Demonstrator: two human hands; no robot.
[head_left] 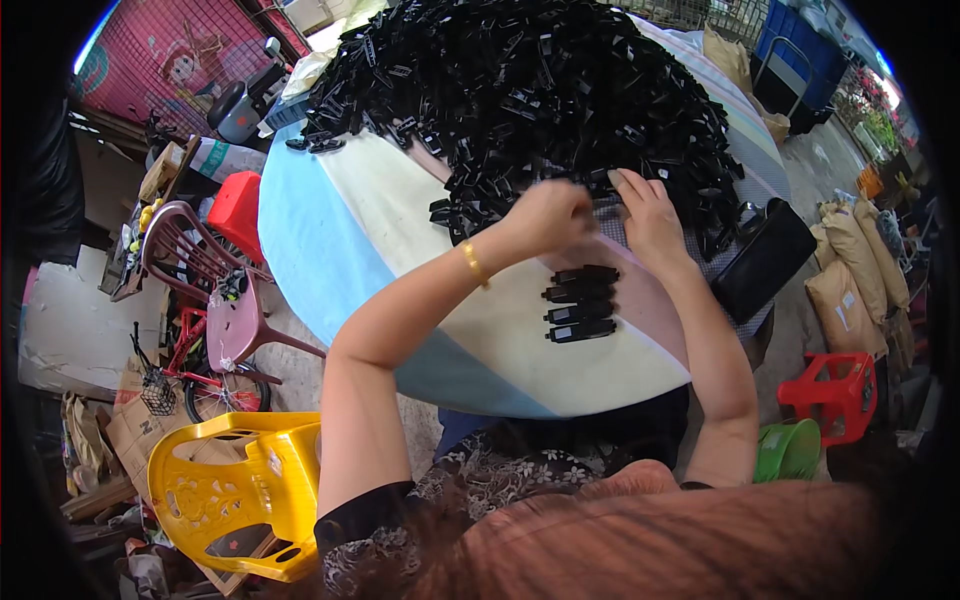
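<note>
A big heap of small black plastic pieces, clip-like in shape, covers the far part of a round table. At the heap's near edge is my left hand, its fingers curled in and smeared by motion; whatever they hold is hidden. My right hand lies just to the right, fingers stretched out and slightly apart, fingertips touching the pieces at the heap's edge. Closer to me, several black pieces lie side by side in a short column on the striped tablecloth. A gold bracelet circles my left wrist.
On the table's right edge rests a black pouch. A yellow plastic chair stands near left, with a pink chair and red bicycle beyond. At right are a red stool, green basket and brown sacks.
</note>
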